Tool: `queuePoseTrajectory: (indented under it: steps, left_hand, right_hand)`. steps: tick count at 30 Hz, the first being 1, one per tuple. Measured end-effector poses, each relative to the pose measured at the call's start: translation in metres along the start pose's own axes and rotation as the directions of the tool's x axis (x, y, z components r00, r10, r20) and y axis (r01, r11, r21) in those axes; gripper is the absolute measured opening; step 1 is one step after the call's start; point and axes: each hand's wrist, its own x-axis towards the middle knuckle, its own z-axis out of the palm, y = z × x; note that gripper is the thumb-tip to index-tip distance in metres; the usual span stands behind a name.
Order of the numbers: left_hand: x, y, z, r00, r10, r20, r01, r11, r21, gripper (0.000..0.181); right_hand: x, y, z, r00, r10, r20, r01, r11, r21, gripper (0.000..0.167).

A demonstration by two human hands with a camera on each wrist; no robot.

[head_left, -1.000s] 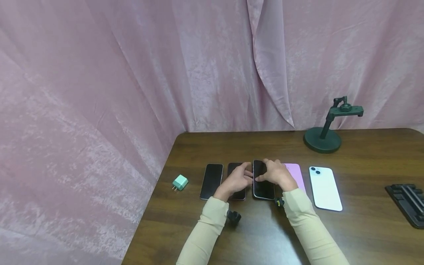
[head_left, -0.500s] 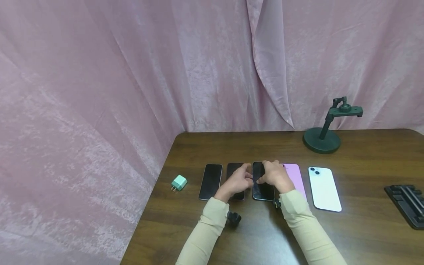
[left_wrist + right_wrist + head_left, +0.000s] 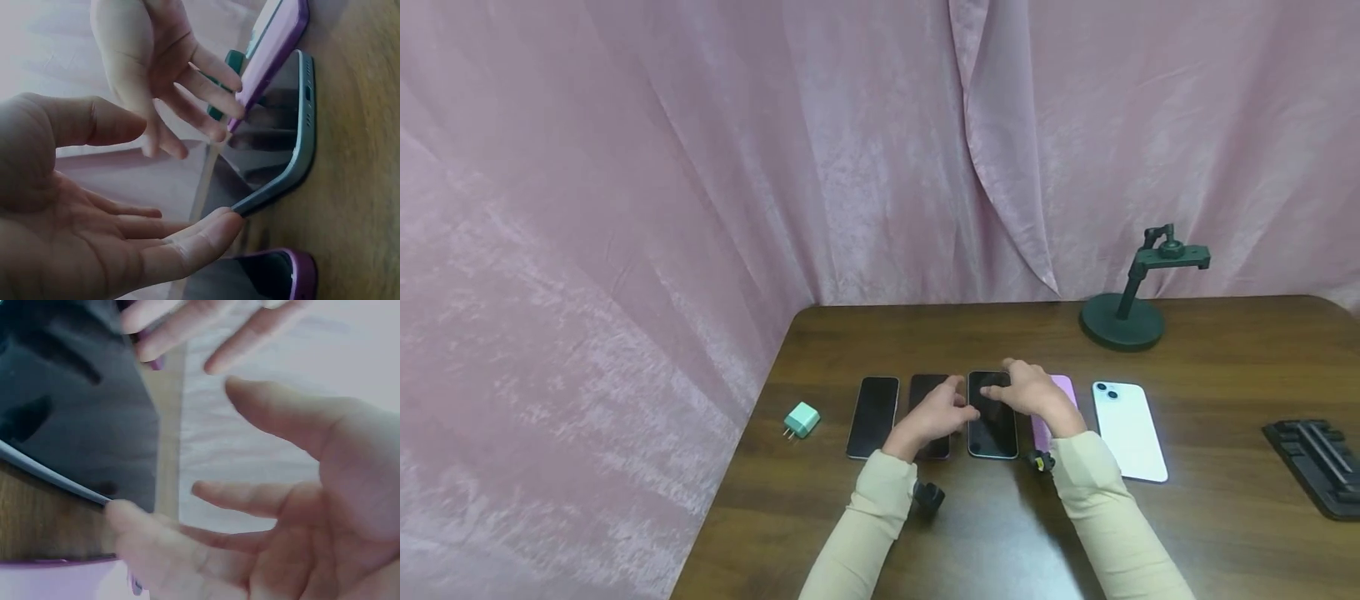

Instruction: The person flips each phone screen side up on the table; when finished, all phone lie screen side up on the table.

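A smartphone with a dark screen and pale blue-green edge [image 3: 992, 437] lies face up on the wooden table between both hands. My left hand [image 3: 931, 417] is at its left side, fingers extended, over a second dark-screened phone [image 3: 936, 448]. In the left wrist view, a fingertip of the left hand [image 3: 125, 250] is at the middle phone's edge [image 3: 303, 144]; touching or not, I cannot tell. My right hand [image 3: 1033, 393] hovers over the middle phone's right side with fingers spread. Beneath that hand lies a purple phone [image 3: 1066, 387], partly hidden.
Farther left are another dark-screened phone [image 3: 873, 417] and a mint charger plug [image 3: 802, 419]. To the right, a white phone [image 3: 1129, 429] lies camera side up. A dark green stand [image 3: 1123, 321] is behind it, and a black folded holder [image 3: 1318, 467] lies far right.
The right hand has shifted right and opened away from the middle phone, which now lies flat, slightly lower in view. The left hand stays nearly in place, its fingers straighter.
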Motion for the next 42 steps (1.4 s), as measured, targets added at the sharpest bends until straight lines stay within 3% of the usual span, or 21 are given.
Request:
queuePoseTrajectory:
  steps: [5,10,16,22,27,34,37,40,42]
  left_hand:
    - [0.002,0.008,0.001,0.999,0.018,-0.051,-0.017,1.000,0.022,0.064]
    - [0.006,0.020,0.004,0.994,0.065,-0.084,-0.067,0.997,-0.025,0.063]
    - [0.010,0.036,0.017,0.983,0.129,-0.130,-0.138,0.988,-0.065,0.064]
    - [0.016,0.045,0.031,0.964,0.192,-0.185,-0.208,0.976,-0.067,0.067]
    - [0.019,0.044,0.042,0.969,0.191,-0.157,-0.211,0.970,-0.120,0.076]
    - [0.023,0.042,0.058,0.975,0.217,-0.048,-0.221,0.969,-0.108,0.087]
    - [0.024,0.042,0.067,0.977,0.212,-0.027,-0.213,0.975,-0.060,0.088]
    - [0.025,0.042,0.077,0.978,0.209,-0.025,-0.206,0.974,0.090,0.090]
    - [0.024,0.042,0.082,0.978,0.208,-0.019,-0.201,0.961,0.188,0.092]
  right_hand:
    - [-0.005,0.007,-0.012,0.995,-0.080,-0.061,0.089,0.984,0.156,0.061]
    - [-0.010,0.017,-0.021,0.977,-0.141,-0.159,0.172,0.963,0.207,0.053]
    - [-0.020,0.027,-0.034,0.963,-0.138,-0.230,0.197,0.946,0.259,0.049]
    - [-0.025,0.038,-0.043,0.961,-0.121,-0.247,0.197,0.931,0.307,0.053]
    - [-0.022,0.051,-0.045,0.966,-0.122,-0.227,0.185,0.941,0.285,0.058]
    - [-0.018,0.066,-0.050,0.979,-0.122,-0.163,0.147,0.978,0.150,0.062]
    - [-0.017,0.071,-0.050,0.984,-0.114,-0.135,0.133,0.982,0.138,0.062]
    - [-0.017,0.075,-0.048,0.988,-0.106,-0.114,0.120,0.985,0.123,0.063]
    - [-0.018,0.077,-0.047,0.989,-0.107,-0.100,0.118,0.986,0.114,0.063]
